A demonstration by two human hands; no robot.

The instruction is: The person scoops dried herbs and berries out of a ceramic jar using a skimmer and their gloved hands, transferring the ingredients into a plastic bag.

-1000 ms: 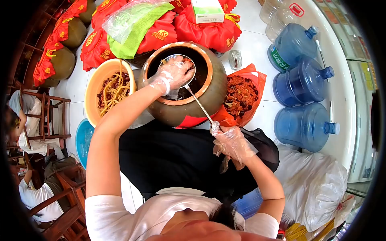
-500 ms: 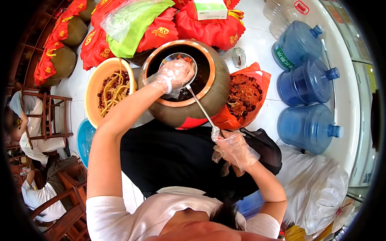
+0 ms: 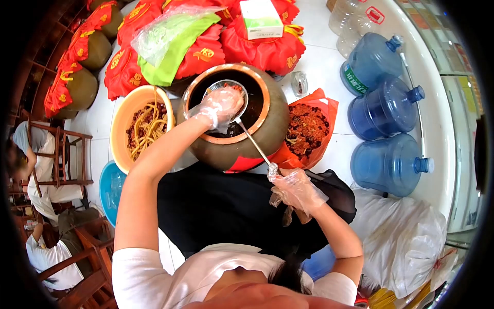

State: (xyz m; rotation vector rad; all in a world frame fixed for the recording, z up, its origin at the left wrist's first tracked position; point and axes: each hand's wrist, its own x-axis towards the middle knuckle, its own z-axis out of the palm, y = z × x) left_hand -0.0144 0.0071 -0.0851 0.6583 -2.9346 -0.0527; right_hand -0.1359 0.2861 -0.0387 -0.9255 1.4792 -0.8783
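Note:
My right hand [image 3: 299,189], in a clear plastic glove, is closed around the handle of a metal skimmer [image 3: 253,142], where some plastic wraps the grip. The skimmer's bowl lies over the mouth of a large brown ceramic jar [image 3: 275,121]. Inside that bowl, my gloved left hand [image 3: 222,104] is curled over small red food pieces [image 3: 236,87]; its palm side is hidden. Dark contents show inside the jar. To the jar's right, a red plastic bag [image 3: 329,121] stands open, holding a reddish mix with dark fruit [image 3: 309,126].
Left of the jar are a yellow tub [image 3: 118,133] of long roots and red dates, and a blue basin [image 3: 109,193]. Red-cloth-covered jars [image 3: 262,51] stand behind, with a tissue box [image 3: 261,19] on top. Blue water bottles [image 3: 385,165] line the right. People sit at far left.
The whole view has shifted slightly, so the jar sits a little lower in the picture. Both hands keep nearly the same places on the skimmer and in its bowl.

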